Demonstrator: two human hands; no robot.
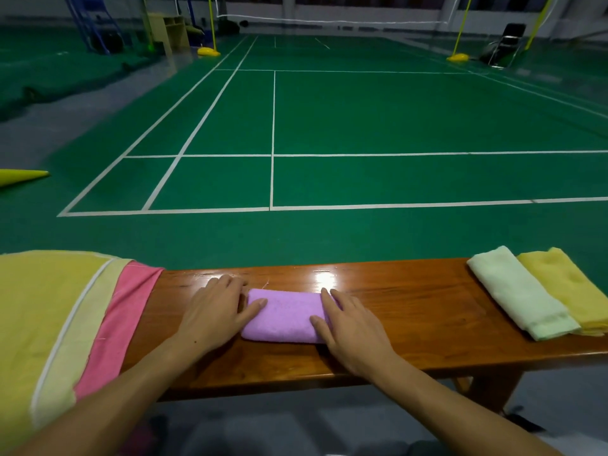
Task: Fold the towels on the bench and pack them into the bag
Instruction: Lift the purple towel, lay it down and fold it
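Our left hand [215, 312] and right hand [350, 327] lie flat, fingers spread, pressing each end of a folded purple terry towel [284, 315] mid-counter on the glossy wooden counter [411, 311]. Right: folded pale-green towel [516, 294] touching folded yellow towel [572, 287]. Beyond, green court floor [362, 126].

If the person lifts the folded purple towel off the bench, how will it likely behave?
The purple towel looks soft and thick, so it probably sags and may unfold unless supported at both ends, where the left hand and right hand rest. The bench is glossy, so it likely slides easily.
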